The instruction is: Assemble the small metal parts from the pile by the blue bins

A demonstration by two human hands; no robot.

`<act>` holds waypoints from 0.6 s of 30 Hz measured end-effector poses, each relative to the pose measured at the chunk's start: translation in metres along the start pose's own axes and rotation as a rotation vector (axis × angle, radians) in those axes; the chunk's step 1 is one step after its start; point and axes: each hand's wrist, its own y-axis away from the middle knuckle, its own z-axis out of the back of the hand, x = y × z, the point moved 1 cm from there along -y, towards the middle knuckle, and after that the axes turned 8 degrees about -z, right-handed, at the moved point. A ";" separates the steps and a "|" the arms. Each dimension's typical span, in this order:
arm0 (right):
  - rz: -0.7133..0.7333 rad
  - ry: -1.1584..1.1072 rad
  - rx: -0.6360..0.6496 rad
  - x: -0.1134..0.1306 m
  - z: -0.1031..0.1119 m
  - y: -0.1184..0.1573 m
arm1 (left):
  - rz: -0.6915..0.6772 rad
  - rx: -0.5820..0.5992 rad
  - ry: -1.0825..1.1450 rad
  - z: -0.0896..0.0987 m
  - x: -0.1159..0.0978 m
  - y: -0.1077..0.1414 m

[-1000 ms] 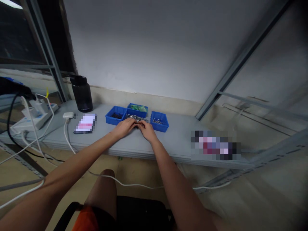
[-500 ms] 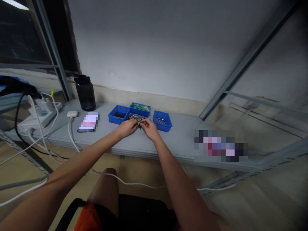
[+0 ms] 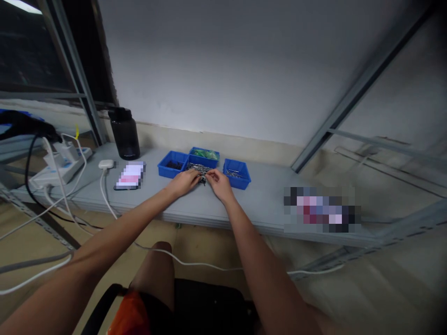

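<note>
My left hand [image 3: 186,182] and my right hand [image 3: 218,181] are close together at the front of the blue bins, fingers pinched. Small dark and metallic parts [image 3: 203,179] show between the fingertips, too small to make out. Just behind the hands lie thin silvery metal pieces [image 3: 197,168]. A blue bin [image 3: 170,173] with dark small parts is on the left, another [image 3: 201,161] with green items stands behind, and a third [image 3: 240,182] with thin metal pieces is beside my right hand.
A dark bottle [image 3: 125,137], a lit phone [image 3: 130,176] and a white charger [image 3: 105,164] are on the left of the grey shelf [image 3: 258,204]. Further left is a power strip [image 3: 61,170] with cables. A blurred-out object [image 3: 319,209] lies at the right.
My right hand's fingers have shifted slightly away from my left hand's fingertips. The view has moved a little; the bins look unchanged.
</note>
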 end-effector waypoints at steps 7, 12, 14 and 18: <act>-0.007 0.074 0.115 0.002 -0.002 0.002 | 0.025 -0.057 -0.061 0.003 -0.001 0.002; 0.026 0.117 0.198 0.007 -0.004 0.005 | -0.086 0.006 -0.073 0.000 -0.001 0.003; 0.028 0.123 0.217 0.007 -0.005 0.005 | -0.107 0.037 -0.065 -0.001 -0.001 0.004; 0.020 0.127 0.238 0.005 -0.006 0.005 | -0.122 0.072 -0.038 0.001 -0.005 0.005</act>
